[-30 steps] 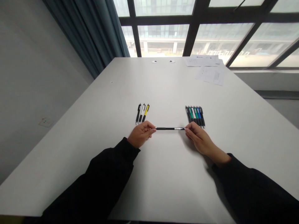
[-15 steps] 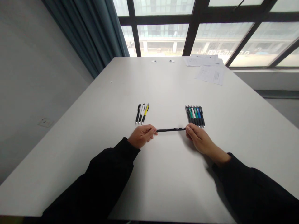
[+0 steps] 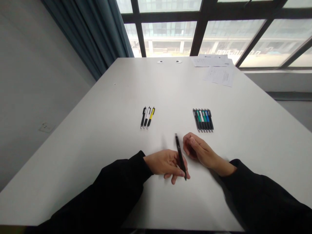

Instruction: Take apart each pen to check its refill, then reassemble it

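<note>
Left hand (image 3: 168,164) pinches the black pen (image 3: 180,156) by its near end above the surface (image 3: 109,113), long axis pointing forward; right hand (image 3: 201,151) (fingers (image 3: 186,146) curled, nothing visible inside) just beside.

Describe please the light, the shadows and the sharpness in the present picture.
All in the head view: window bright and washed out; soft shadow on the white table beside the right sleeve; black pen in the left hand perhaps slightly blurred; print on the far papers too faint to read.

There are three spaced pens (image 3: 147,117), one held pen (image 3: 180,156) — and roughly seven bunched pens (image 3: 204,121).
</note>
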`<state>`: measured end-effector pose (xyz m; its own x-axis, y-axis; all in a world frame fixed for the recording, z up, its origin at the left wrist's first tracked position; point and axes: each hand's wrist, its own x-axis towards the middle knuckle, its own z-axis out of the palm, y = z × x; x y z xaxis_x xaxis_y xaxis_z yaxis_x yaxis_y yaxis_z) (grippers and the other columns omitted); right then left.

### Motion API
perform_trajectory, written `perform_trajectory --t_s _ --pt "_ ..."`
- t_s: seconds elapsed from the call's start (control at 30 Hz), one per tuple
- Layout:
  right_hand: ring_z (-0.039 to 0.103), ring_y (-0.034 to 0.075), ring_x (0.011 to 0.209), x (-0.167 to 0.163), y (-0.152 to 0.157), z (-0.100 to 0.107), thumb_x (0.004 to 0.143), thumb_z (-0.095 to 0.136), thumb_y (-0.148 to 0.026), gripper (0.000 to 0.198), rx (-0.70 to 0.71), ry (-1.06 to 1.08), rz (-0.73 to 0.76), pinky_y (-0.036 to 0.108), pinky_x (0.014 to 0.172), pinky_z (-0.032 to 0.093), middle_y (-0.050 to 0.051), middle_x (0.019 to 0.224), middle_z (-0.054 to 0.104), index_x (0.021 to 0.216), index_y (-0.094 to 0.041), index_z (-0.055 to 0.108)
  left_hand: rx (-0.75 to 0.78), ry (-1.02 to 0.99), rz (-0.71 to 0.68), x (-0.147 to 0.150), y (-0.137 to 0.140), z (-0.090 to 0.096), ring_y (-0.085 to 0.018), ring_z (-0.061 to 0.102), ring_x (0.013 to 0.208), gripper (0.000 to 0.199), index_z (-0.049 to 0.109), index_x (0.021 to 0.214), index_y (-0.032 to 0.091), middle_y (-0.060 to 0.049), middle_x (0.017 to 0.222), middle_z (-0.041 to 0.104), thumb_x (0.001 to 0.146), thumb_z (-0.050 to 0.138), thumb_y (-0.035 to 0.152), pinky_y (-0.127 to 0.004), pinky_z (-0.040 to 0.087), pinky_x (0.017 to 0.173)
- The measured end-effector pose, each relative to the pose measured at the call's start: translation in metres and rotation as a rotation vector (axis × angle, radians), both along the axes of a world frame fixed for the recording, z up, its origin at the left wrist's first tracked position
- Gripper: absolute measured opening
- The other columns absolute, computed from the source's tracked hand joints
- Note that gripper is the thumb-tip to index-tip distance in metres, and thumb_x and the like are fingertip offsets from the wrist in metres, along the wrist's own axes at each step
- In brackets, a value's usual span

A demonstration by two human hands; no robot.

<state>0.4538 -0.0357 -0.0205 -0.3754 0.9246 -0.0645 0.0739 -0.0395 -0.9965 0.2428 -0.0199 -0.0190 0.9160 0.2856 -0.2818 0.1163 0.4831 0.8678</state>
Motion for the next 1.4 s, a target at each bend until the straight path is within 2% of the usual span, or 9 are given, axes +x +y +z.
perform_trajectory --t_s 0.13,0.23,0.47,0.63,0.87,1.0,1.2,1.33,1.4 --pt "0.042 0.011 0.056 0.002 -0.001 0.008 0.101 0.032 -0.059 0.054 0.112 -0.2 0.163 0.025 0.053 0.035 -0.001 0.063 0.051 0.071 -0.019 0.051 0.245 -0.074 0.383 0.001 0.006 -0.002 -0.012 0.066 0.069 0.031 0.057 0.085 0.015 -0.01 0.096 0.072 0.074 0.081 0.03 -0.02 0.046 0.052" --pt "0.043 0.011 0.058 0.003 0.001 0.012 0.102 0.034 -0.056 0.054 0.112 -0.265 0.187 0.025 0.056 0.035 -0.001 0.063 0.05 0.068 -0.018 0.052 0.45 -0.104 0.517 0.0 0.009 -0.001 -0.014 0.064 0.079 0.028 0.059 0.082 0.015 -0.006 0.089 0.067 0.073 0.081 0.028 -0.025 0.049 0.065" --pt "0.042 0.01 0.055 -0.004 -0.003 0.01 0.102 0.038 -0.054 0.051 0.01 -0.238 0.177 0.025 0.055 0.035 -0.003 0.06 0.049 0.067 -0.018 0.049 0.961 0.127 0.512 -0.002 0.004 0.007 -0.008 0.04 0.056 0.022 0.051 0.075 0.017 0.003 0.066 0.049 0.084 0.066 0.032 -0.022 0.033 0.053" --pt "0.043 0.009 0.055 -0.006 -0.005 0.011 0.101 0.041 -0.052 0.048 -0.008 -0.226 0.17 0.024 0.055 0.036 -0.003 0.059 0.05 0.068 -0.018 0.05 1.278 0.165 0.32 -0.002 0.005 0.001 -0.011 0.039 0.061 0.03 0.045 0.068 0.019 0.002 0.065 0.045 0.095 0.048 0.033 -0.027 0.032 0.059" --pt "0.046 0.009 0.053 -0.009 -0.006 0.0 0.092 0.063 -0.047 0.032 -0.138 0.093 0.075 0.022 0.05 0.035 -0.004 0.061 0.054 0.079 -0.019 0.054 1.228 0.215 0.31 -0.005 0.005 -0.004 -0.012 0.037 0.059 0.038 0.045 0.068 0.019 0.003 0.063 0.042 0.1 0.04 0.039 -0.027 0.03 0.059" --pt "0.055 0.011 0.055 -0.011 -0.003 -0.004 0.086 0.071 -0.046 0.032 -0.184 0.275 0.066 0.024 0.053 0.043 -0.001 0.068 0.064 0.095 -0.019 0.056 1.134 0.19 0.307 -0.005 0.005 -0.001 -0.013 0.048 0.067 0.039 0.056 0.077 0.018 -0.001 0.072 0.054 0.101 0.036 0.041 -0.027 0.037 0.066" --pt "0.051 0.009 0.052 -0.008 -0.003 -0.002 0.095 0.057 -0.05 0.039 -0.196 0.157 0.099 0.022 0.049 0.041 0.0 0.062 0.059 0.076 -0.016 0.06 1.117 0.184 0.298 -0.004 0.007 0.001 -0.013 0.048 0.067 0.037 0.056 0.078 0.018 -0.001 0.072 0.053 0.101 0.038 0.041 -0.026 0.038 0.065" --pt "0.053 0.01 0.059 -0.006 -0.005 0.001 0.083 0.076 -0.039 0.036 -0.159 0.228 0.049 0.022 0.052 0.046 -0.003 0.073 0.058 0.109 -0.021 0.06 1.09 0.201 0.282 -0.005 0.007 0.0 -0.014 0.05 0.071 0.036 0.056 0.082 0.018 -0.002 0.076 0.055 0.101 0.036 0.041 -0.027 0.04 0.069" --pt "0.054 0.01 0.059 -0.005 -0.005 0.001 0.087 0.072 -0.041 0.032 -0.161 0.221 0.072 0.023 0.054 0.047 -0.001 0.074 0.06 0.108 -0.02 0.06 1.083 0.198 0.285 -0.005 0.007 -0.001 -0.014 0.049 0.07 0.037 0.057 0.082 0.018 -0.002 0.075 0.055 0.101 0.037 0.042 -0.028 0.039 0.068"
